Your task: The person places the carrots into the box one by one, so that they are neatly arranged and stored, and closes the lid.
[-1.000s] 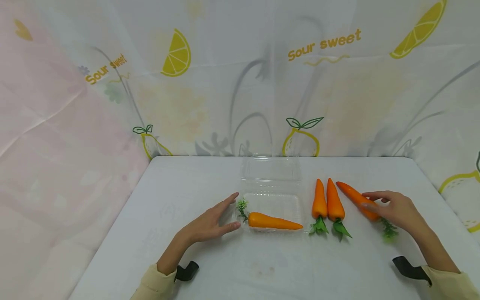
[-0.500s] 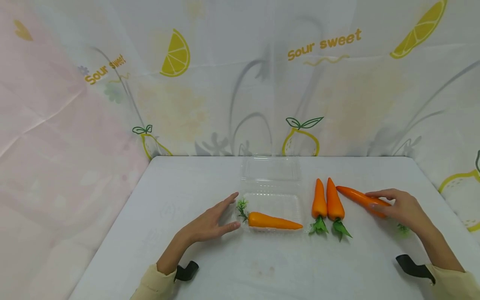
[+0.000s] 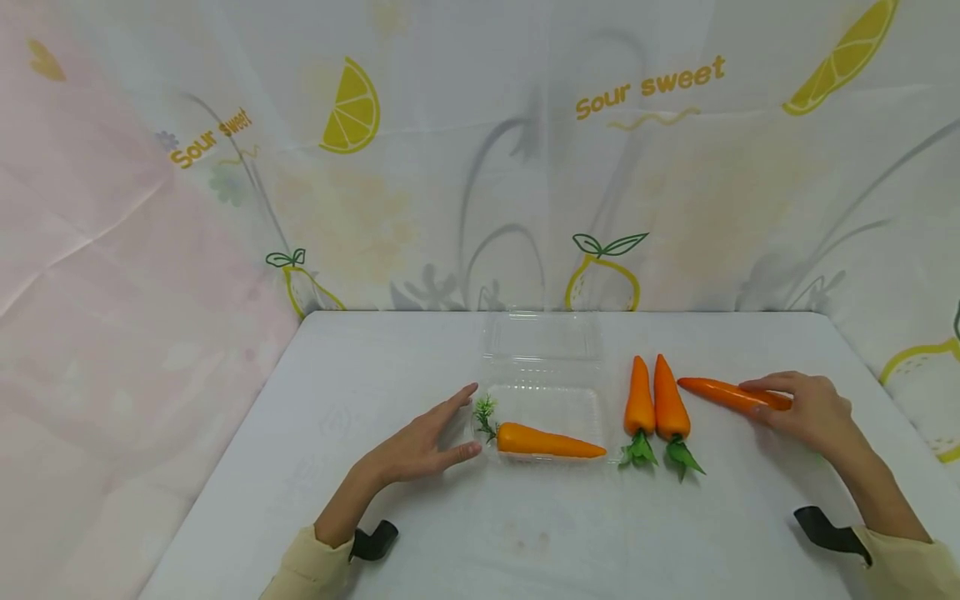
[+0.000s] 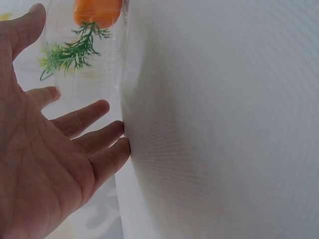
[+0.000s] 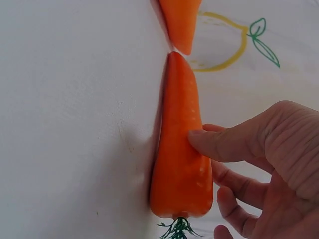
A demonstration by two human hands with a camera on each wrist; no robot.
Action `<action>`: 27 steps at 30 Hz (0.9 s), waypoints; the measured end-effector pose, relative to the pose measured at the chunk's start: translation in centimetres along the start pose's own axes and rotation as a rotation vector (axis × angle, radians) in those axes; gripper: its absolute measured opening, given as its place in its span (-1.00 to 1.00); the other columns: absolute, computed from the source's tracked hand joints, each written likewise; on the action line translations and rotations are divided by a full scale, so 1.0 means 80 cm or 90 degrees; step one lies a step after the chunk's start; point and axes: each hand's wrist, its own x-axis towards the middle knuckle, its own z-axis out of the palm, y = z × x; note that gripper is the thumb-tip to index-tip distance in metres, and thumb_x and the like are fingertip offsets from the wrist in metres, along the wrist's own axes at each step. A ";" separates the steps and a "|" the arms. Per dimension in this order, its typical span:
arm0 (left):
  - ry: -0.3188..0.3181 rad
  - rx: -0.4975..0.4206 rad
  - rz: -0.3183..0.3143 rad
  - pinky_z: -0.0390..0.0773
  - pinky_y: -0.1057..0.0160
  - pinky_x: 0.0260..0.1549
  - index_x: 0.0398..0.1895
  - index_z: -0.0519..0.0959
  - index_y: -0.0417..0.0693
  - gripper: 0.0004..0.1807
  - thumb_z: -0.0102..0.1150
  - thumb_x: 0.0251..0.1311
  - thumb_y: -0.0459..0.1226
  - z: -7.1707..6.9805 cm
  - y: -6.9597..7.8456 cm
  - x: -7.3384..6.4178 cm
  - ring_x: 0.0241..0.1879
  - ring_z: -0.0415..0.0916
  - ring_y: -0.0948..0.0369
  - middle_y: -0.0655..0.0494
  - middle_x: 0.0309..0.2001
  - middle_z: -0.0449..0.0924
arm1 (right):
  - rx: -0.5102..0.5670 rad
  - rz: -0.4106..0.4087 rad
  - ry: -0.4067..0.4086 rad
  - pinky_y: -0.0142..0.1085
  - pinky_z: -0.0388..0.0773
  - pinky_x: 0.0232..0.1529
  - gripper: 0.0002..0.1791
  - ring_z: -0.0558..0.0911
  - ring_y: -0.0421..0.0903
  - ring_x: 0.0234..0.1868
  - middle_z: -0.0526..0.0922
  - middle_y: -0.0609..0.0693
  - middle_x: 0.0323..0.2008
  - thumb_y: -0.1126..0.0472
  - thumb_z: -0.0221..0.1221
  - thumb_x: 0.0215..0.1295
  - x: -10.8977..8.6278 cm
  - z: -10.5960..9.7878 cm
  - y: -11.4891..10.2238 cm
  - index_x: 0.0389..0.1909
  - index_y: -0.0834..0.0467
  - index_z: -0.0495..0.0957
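The right hand (image 3: 808, 414) is pinching a carrot (image 3: 722, 392) on the tabletop (image 3: 645, 542), right of two other carrots (image 3: 640, 402). The left hand (image 3: 417, 448) is holding nothing, spread just beside the box (image 3: 553, 404), where a fourth carrot (image 3: 543, 442) is lying.

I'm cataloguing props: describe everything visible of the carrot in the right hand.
The carrot is orange, smooth and glossy, plastic-looking, tapering from a blunt end with feathery green leaves to a narrow tip. It lies on the table, tip pointing toward the neighbouring carrot. The right hand pinches it near its middle.
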 end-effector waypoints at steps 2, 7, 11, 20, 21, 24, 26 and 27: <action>0.000 0.001 0.003 0.12 -0.11 0.36 0.60 -0.09 0.26 -0.06 0.09 0.27 0.24 0.000 0.000 0.000 0.47 0.06 0.11 0.04 0.49 0.15 | -0.010 0.002 -0.001 0.31 0.24 -0.26 -0.66 0.28 0.50 -0.05 0.49 0.52 -0.01 0.33 0.35 0.08 0.001 -0.001 -0.001 -0.09 0.33 0.66; 0.002 0.001 0.004 0.12 -0.11 0.37 0.60 -0.10 0.29 -0.06 0.10 0.27 0.24 -0.001 0.001 0.000 0.47 0.06 0.11 0.05 0.49 0.16 | -0.030 -0.001 -0.006 0.26 0.24 -0.28 -0.67 0.29 0.46 -0.11 0.49 0.51 -0.02 0.34 0.35 0.05 0.002 -0.003 -0.003 -0.10 0.33 0.66; 0.000 -0.001 0.002 0.12 -0.12 0.36 0.60 -0.10 0.31 -0.07 0.09 0.27 0.24 -0.001 0.001 0.000 0.47 0.06 0.11 0.06 0.49 0.16 | -0.040 -0.006 -0.006 0.28 0.24 -0.27 -0.65 0.29 0.47 -0.11 0.49 0.51 -0.02 0.37 0.32 0.03 0.002 -0.003 -0.003 -0.10 0.34 0.66; -0.002 -0.001 -0.008 0.12 -0.09 0.37 0.60 -0.10 0.32 -0.05 0.10 0.26 0.25 -0.001 0.000 0.000 0.47 0.06 0.14 0.09 0.49 0.15 | -0.052 -0.016 0.015 0.30 0.20 -0.28 -0.66 0.23 0.51 -0.08 0.45 0.50 -0.02 0.47 0.22 -0.02 0.000 -0.001 -0.003 -0.14 0.32 0.67; -0.002 0.002 -0.010 0.12 -0.08 0.37 0.60 -0.10 0.33 -0.05 0.10 0.25 0.26 -0.001 0.000 0.000 0.47 0.05 0.16 0.11 0.50 0.14 | -0.054 -0.016 0.017 0.29 0.20 -0.28 -0.66 0.22 0.51 -0.07 0.45 0.49 -0.02 0.47 0.21 -0.02 0.000 0.000 -0.004 -0.15 0.31 0.68; 0.000 0.003 -0.010 0.13 -0.08 0.37 0.60 -0.09 0.30 -0.05 0.10 0.25 0.26 -0.001 -0.001 0.000 0.47 0.05 0.15 0.14 0.50 0.11 | -0.059 -0.011 0.020 0.31 0.19 -0.27 -0.66 0.21 0.51 -0.06 0.44 0.47 -0.02 0.48 0.19 -0.02 -0.001 0.000 -0.007 -0.16 0.29 0.69; -0.003 0.004 -0.014 0.12 -0.07 0.37 0.60 -0.10 0.32 -0.05 0.09 0.25 0.26 -0.002 0.000 0.000 0.47 0.04 0.16 0.17 0.51 0.09 | -0.059 -0.013 0.027 0.32 0.18 -0.26 -0.66 0.21 0.51 -0.06 0.44 0.46 -0.04 0.50 0.18 -0.03 -0.002 0.001 -0.008 -0.18 0.28 0.70; -0.003 0.002 -0.013 0.12 -0.07 0.37 0.60 -0.10 0.31 -0.05 0.10 0.25 0.26 -0.002 0.000 0.000 0.47 0.04 0.15 0.16 0.51 0.09 | -0.059 -0.016 0.033 0.32 0.18 -0.26 -0.67 0.21 0.52 -0.06 0.45 0.45 -0.05 0.51 0.17 -0.03 -0.002 0.002 -0.009 -0.20 0.28 0.70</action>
